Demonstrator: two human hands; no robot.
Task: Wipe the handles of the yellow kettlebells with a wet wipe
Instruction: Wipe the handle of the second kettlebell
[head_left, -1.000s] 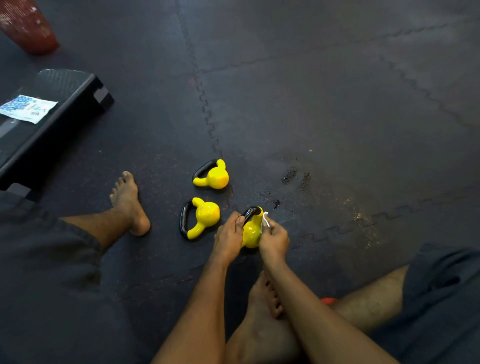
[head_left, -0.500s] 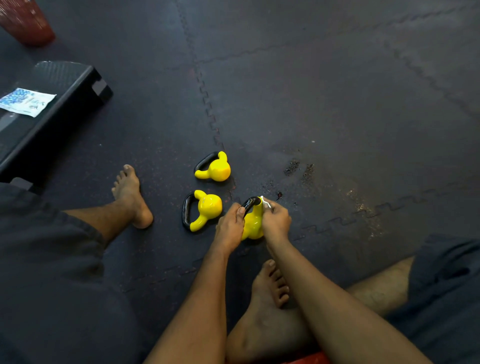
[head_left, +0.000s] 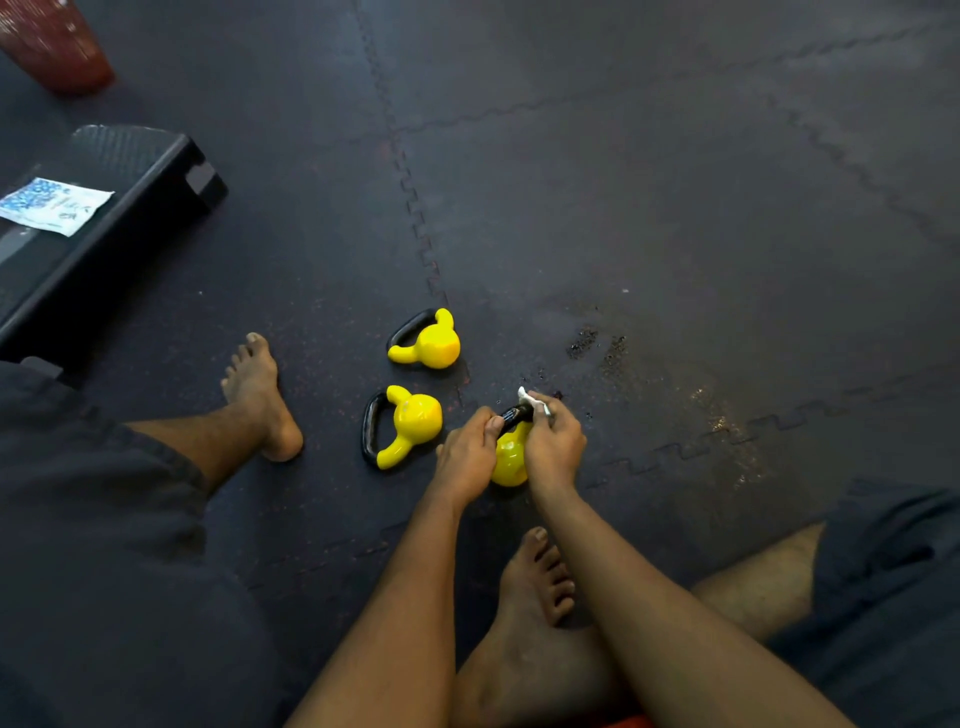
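Gripping the kettlebell, left hand steadies; right hand pinches wipe on the handle; hard rubbing might tip it.

Left grip and right grip sit close together, both curled (knuckles upward).

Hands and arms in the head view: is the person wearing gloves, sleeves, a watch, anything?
No. The left hand and right hand are bare: no gloves, and no ring or watch that I can make out. The left forearm and right forearm are uncovered to the frame edge; no sleeve shows. The only clothing in view is dark shorts.
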